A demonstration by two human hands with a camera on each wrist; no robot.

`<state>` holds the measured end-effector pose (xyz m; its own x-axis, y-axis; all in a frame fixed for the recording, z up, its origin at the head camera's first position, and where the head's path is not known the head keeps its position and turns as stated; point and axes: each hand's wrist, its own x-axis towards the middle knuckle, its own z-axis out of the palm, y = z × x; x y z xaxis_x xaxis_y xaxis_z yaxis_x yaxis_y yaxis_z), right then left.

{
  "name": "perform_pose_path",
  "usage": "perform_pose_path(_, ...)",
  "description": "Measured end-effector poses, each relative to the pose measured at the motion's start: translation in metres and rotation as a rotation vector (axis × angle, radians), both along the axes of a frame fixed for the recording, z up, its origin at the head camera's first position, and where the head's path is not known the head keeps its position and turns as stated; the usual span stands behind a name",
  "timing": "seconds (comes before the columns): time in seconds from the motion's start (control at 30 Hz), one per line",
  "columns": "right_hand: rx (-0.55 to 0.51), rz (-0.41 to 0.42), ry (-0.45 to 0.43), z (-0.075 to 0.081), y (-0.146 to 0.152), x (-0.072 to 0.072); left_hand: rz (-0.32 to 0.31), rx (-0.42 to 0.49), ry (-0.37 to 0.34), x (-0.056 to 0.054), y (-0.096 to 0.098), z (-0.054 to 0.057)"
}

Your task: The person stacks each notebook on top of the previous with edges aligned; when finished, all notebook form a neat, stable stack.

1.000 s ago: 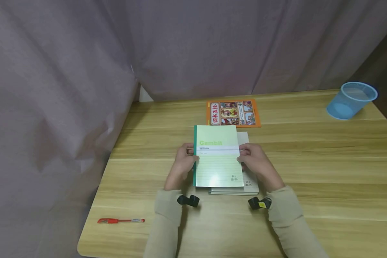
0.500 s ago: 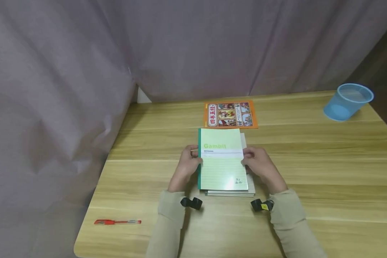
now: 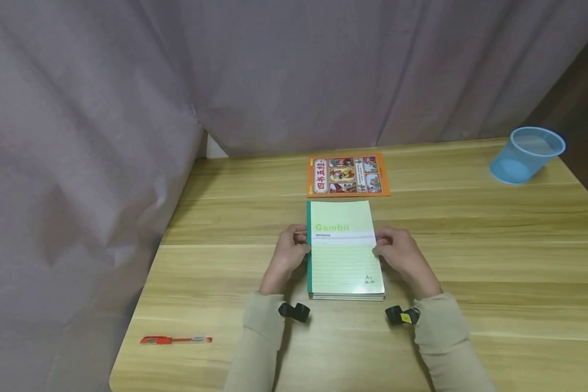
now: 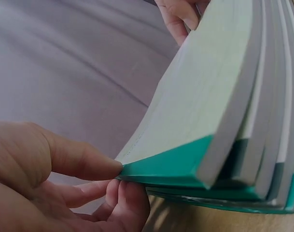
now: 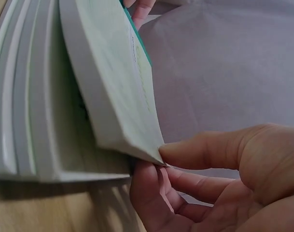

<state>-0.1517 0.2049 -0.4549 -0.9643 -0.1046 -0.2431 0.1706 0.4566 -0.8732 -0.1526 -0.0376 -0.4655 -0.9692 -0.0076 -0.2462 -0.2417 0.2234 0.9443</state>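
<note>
A pale green notebook point(image 3: 345, 264) marked "Gambit", with a dark green spine, lies over a stack of similar notebooks point(image 5: 21, 96). My left hand point(image 3: 290, 253) pinches its spine edge between thumb and fingers, as the left wrist view shows close up. At the opposite edge my right hand point(image 3: 400, 256) pinches the same notebook; in the right wrist view that side is raised a little, with a dark gap above the notebook below. From the head view the top notebook covers nearly all of the stack, whose layered edges show only at the near end.
Just beyond the stack lies an orange picture book point(image 3: 348, 174) with Chinese characters. A red pen point(image 3: 176, 340) rests at the left front of the wooden table point(image 3: 495, 256). A blue mesh bin point(image 3: 526, 156) stands at the back right, and a grey curtain point(image 3: 294, 71) hangs behind.
Both hands have brought the top notebook rightward and toward the near side, down over the stack. The offset between it and the notebooks beneath has closed up.
</note>
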Motion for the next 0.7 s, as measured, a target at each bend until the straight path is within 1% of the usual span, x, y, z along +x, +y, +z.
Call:
perform_pose_path(0.2,-0.009,-0.001,0.007,-0.0019,0.0008,0.0025,0.007,-0.027,0.009,0.0017,0.0011,-0.0023)
perform_pose_path(0.43,0.042,-0.026,0.009,-0.0025,0.0025,0.0038,0.001,-0.037,0.032,0.0022,0.0035,-0.0044)
perform_pose_path(0.7,0.073,-0.009,0.006,-0.0033,0.0023,0.0047,0.008,-0.047,0.025,0.0031,0.0037,-0.0071)
